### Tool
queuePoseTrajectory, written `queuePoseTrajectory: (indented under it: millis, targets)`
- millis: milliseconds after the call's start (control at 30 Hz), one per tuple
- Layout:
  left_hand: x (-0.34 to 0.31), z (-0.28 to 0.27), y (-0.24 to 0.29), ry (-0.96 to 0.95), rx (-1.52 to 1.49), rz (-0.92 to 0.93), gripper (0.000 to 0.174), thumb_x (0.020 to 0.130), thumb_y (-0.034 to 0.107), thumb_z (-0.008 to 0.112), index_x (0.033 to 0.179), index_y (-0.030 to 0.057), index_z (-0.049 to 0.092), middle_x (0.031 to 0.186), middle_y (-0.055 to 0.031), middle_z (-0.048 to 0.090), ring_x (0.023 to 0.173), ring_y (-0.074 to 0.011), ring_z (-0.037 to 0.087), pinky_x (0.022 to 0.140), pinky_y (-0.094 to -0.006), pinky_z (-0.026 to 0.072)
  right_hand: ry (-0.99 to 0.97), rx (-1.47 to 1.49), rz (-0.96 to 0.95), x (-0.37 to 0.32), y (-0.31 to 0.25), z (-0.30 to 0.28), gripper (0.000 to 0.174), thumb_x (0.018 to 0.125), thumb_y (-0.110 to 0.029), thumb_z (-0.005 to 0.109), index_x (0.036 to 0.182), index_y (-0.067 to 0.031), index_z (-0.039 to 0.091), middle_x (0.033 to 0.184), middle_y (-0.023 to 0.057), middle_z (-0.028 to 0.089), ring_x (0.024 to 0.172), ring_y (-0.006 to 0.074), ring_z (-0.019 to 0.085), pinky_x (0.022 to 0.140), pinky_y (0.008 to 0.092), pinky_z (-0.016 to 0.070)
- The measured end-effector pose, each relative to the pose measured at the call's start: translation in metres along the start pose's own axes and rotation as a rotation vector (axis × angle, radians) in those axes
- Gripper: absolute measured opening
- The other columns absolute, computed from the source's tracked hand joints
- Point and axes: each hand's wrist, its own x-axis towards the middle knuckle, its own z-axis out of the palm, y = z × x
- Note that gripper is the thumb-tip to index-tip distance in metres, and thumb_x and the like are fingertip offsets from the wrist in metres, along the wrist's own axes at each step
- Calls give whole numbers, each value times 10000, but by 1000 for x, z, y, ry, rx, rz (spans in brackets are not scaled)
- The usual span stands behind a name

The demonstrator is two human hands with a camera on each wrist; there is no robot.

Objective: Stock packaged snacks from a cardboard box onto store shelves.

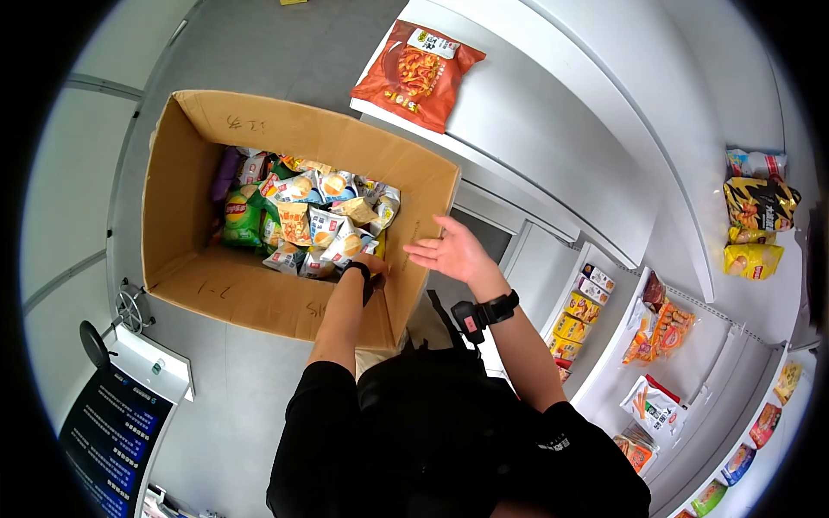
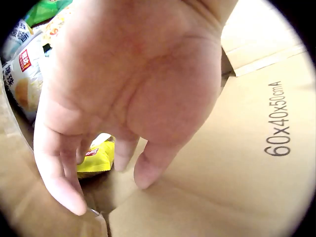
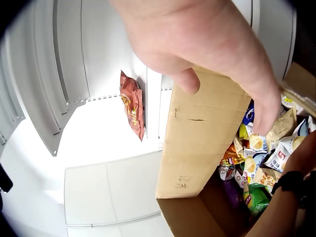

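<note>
In the head view a cardboard box point(image 1: 416, 186) holds many snack bags point(image 1: 326, 226). My left hand point(image 1: 371, 262) is down inside it at the near right end. The left wrist view shows that hand point(image 2: 128, 84) with fingers loosely bent and nothing in them, above a yellow packet point(image 2: 101, 159) low in the box. My right hand point(image 1: 455, 250) is just outside the right wall, palm up and empty. In the right wrist view this hand point(image 3: 212, 44) has its fingers extended over the box edge.
A red-brown snack bag point(image 1: 416, 76) lies on the white shelf point(image 1: 544, 129) beyond the box. More shelves with packets point(image 1: 574, 321) stand at the right. A dark screen point(image 1: 117, 440) is at the lower left, near a small wheel point(image 1: 129, 306).
</note>
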Motion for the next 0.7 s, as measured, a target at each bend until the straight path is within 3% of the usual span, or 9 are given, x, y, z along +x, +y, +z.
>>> queuePoseTrajectory:
  millis: [67,133,233,333,400,433,533,567,700]
  targets:
    - [0,-1,1,18,155,48,471,768,218,652,1155,-15,520,949,-189,628,678,-297,653,541,-392,543,20,-3,1,0,0,1,732,899,-317,530,1415,-66,77,1421,352,122,1226,455,403,1021,499,361]
    - [14,1,-2,6,127,8,430,768,251,657,1096,-14,567,914,-173,644,687,-282,659,544,-378,539,20,1,4,3,-1,-1,714,898,-314,533,1407,-63,100,1408,361,153,1219,455,409,1019,498,364]
    - [40,6,-13,167,325,176,319,758,280,663,890,-11,659,904,-149,674,736,-226,671,603,-350,524,39,15,2,3,0,-1,684,897,-314,536,1395,-57,145,1381,369,211,1224,455,400,1026,497,354]
    - [56,9,-14,485,546,247,290,755,294,655,830,16,689,869,-136,691,782,-226,678,670,-352,524,-43,27,20,6,-1,-13,796,887,-321,554,1440,-114,20,1438,335,89,1225,449,397,1012,503,363]
    - [66,7,-15,715,577,233,302,754,314,653,830,24,694,848,-140,691,814,-248,677,684,-362,527,-91,78,33,10,-3,-20,807,887,-320,549,1440,-121,-3,1435,342,91,1229,453,391,1012,509,357]
    - [65,0,-12,654,378,238,299,747,312,653,822,26,698,854,-154,685,872,-271,662,717,-384,527,-112,106,42,9,-3,-24,812,887,-319,546,1441,-124,-15,1433,346,93,1231,454,388,1012,512,354]
    - [43,-14,2,605,860,282,272,765,194,618,970,27,682,1023,-161,662,968,-293,635,792,-404,515,-29,172,57,5,-4,-16,823,889,-319,539,1439,-127,-43,1429,353,104,1232,463,382,1011,525,344]
    - [36,-23,6,575,734,241,252,737,179,630,921,20,694,952,-152,679,920,-282,650,770,-402,519,6,104,11,-1,-4,-8,738,904,-319,505,1416,-16,69,1414,351,168,1252,477,352,1038,520,306]
    - [22,-49,7,450,457,414,222,730,191,680,724,-31,678,769,-139,684,702,-244,677,626,-352,522,41,164,22,-1,-4,-8,726,908,-314,496,1416,-20,68,1428,345,133,1254,471,349,1037,534,298]
